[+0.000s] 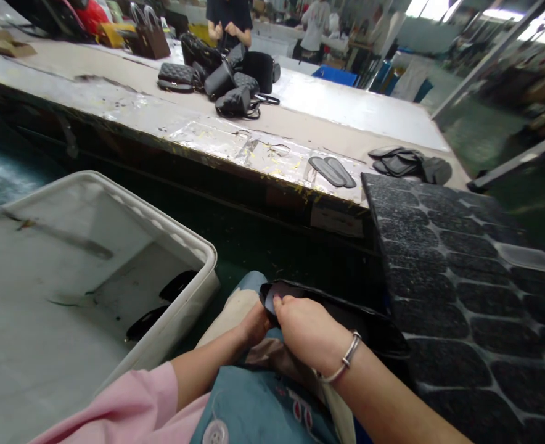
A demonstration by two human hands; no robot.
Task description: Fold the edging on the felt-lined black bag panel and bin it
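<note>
Black pouch (pixel 346 317) partly hidden under both hands (pixel 307 330), contents unclear.

We see a smooth, faintly glossy black leather-like piece (pixel 332 311) in our lap, beside a matt white plastic bin (pixel 171 237) on the left. On the right lies a rough, grainy dark sheet (pixel 462 277); far off, quilted black bags (pixel 217 80) sit on a scuffed, tape-patched table (pixel 346 108).

A flat black piece (pixel 346 317) is lying across my lap, and I am pinching its left end.
</note>
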